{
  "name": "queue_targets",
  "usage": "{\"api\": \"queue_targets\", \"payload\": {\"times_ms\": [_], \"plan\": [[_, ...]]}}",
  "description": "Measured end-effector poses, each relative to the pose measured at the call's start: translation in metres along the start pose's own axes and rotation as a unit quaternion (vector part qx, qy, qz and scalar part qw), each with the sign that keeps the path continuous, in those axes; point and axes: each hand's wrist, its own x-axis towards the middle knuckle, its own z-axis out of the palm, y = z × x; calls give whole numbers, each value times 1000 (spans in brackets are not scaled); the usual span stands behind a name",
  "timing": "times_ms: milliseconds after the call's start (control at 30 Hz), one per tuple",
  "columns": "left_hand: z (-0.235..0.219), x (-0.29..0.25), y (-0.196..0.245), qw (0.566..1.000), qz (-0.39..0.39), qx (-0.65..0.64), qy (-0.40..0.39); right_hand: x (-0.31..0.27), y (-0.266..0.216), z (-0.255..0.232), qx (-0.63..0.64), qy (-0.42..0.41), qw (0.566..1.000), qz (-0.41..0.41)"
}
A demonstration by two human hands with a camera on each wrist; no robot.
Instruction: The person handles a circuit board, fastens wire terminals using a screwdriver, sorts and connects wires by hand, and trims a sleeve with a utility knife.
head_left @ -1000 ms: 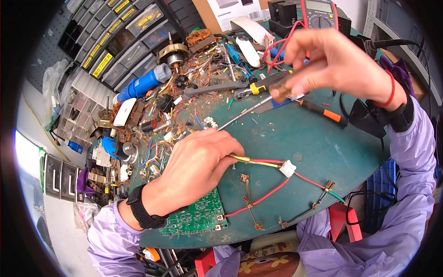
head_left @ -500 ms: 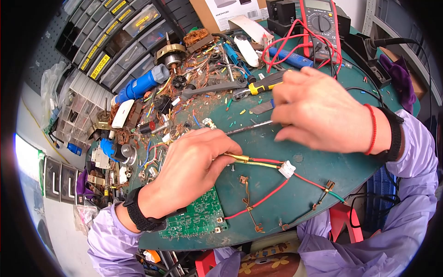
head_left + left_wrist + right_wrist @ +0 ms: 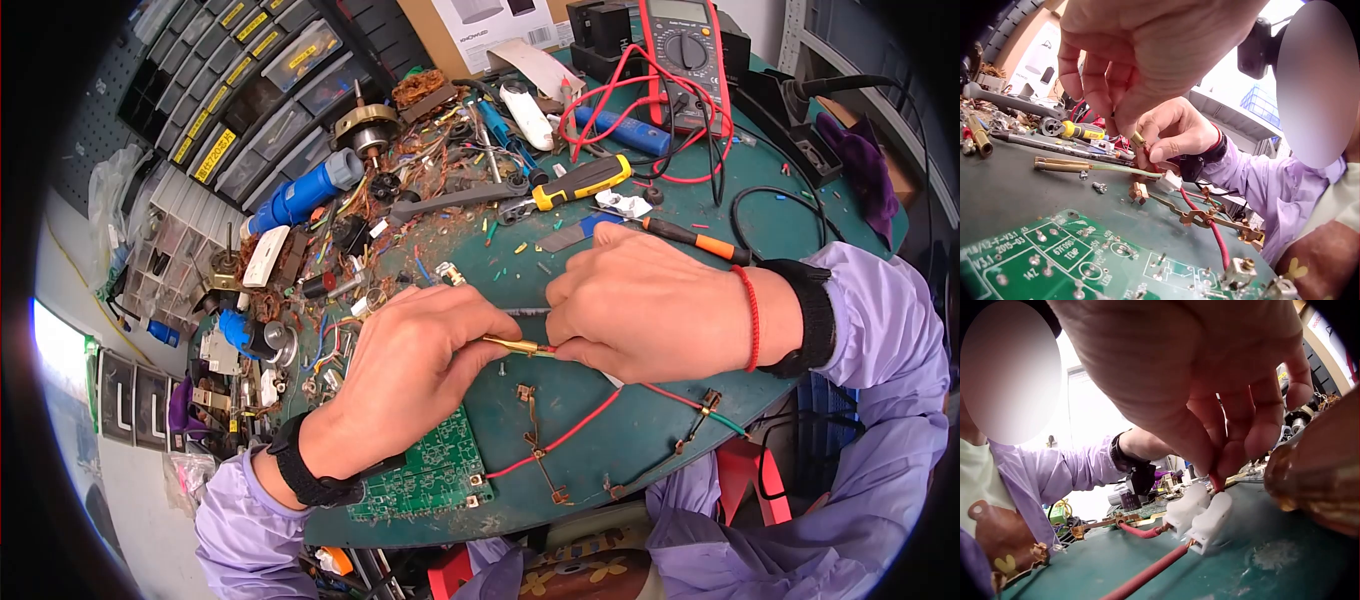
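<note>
My left hand (image 3: pixel 410 340) pinches a brass terminal sleeve (image 3: pixel 1139 139) between thumb and fingertips. Close beside it, my right hand (image 3: pixel 640 300) pinches the red wire (image 3: pixel 1153 160) that leads from that sleeve. This wire runs to a white two-way wire connector (image 3: pixel 1210 525), with more red wire on its other side. A second brass sleeve (image 3: pixel 1060 164) on a yellow-green wire (image 3: pixel 1119 169) lies on the table. Behind the fingers lies a screwdriver shaft (image 3: pixel 527 312); its amber handle (image 3: pixel 1282 481) is mostly hidden under my right hand in the head view.
A green circuit board (image 3: pixel 430 470) lies below my left wrist. Copper contact strips (image 3: pixel 540 450) sit near the table's front edge. Further back are a yellow-black tool (image 3: pixel 582 182), an orange-black screwdriver (image 3: pixel 700 238), a multimeter (image 3: pixel 688 60) and scattered scrap.
My right hand has come down and left from above the table, put the screwdriver down, and taken the red wire. The left hand has stayed nearly still with the brass sleeve.
</note>
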Motion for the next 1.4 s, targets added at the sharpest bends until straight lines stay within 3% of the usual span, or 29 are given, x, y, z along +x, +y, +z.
{"api": "queue_targets", "payload": {"times_ms": [467,533,600,633,767,867,933,1067,1133,1400], "plan": [[-5,1,-2,1000,-22,-15,-16,0,2,-8,33,-24,998,43],[-8,1,0,984,-114,-128,-50,-2,7,-15,48,-16,998,47],[-8,0,3,975,-134,-171,-44,-8,13,-24,-25,-3,997,72],[-8,0,5,964,-152,-213,-45,-13,13,-30,-44,-40,994,91],[-6,8,5,946,-148,-286,-42,-25,11,-38,-19,-114,980,160],[-4,15,9,918,-186,-346,-47,-31,9,-42,7,-126,978,164],[4,18,4,888,-183,-421,-36,-35,8,-38,4,-94,987,127],[15,21,-3,874,-174,-454,-11,-32,4,-33,-15,-100,987,128],[19,21,-5,845,-199,-496,-17,-32,3,-34,-20,-104,987,123],[27,24,-2,819,-221,-530,2,-41,-9,-59,-7,-94,972,216]]}}
